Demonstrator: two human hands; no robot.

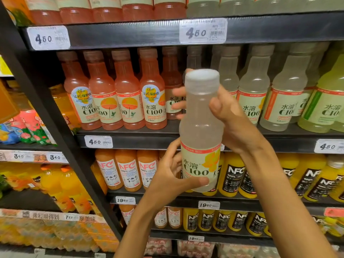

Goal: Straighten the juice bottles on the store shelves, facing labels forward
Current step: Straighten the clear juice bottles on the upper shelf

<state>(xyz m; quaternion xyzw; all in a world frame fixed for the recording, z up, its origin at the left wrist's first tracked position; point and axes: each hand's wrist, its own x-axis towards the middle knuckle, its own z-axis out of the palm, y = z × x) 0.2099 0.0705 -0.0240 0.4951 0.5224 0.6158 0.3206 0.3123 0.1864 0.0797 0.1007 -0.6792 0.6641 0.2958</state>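
A person holds 1 pale, cloudy juice bottle [201, 127] upright in front of the shelves, off the shelf board [130, 141], its label facing the camera. The left hand [167, 175] grips the bottle's lower part, fingers curled round the label and thumb across the base. The right hand [229, 116] grips the neck just below the white cap [202, 78], fingers wrapped behind it. Behind stand pink bottles [115, 94] and more pale bottles [279, 97] in rows above a price tag [98, 141] reading 450.
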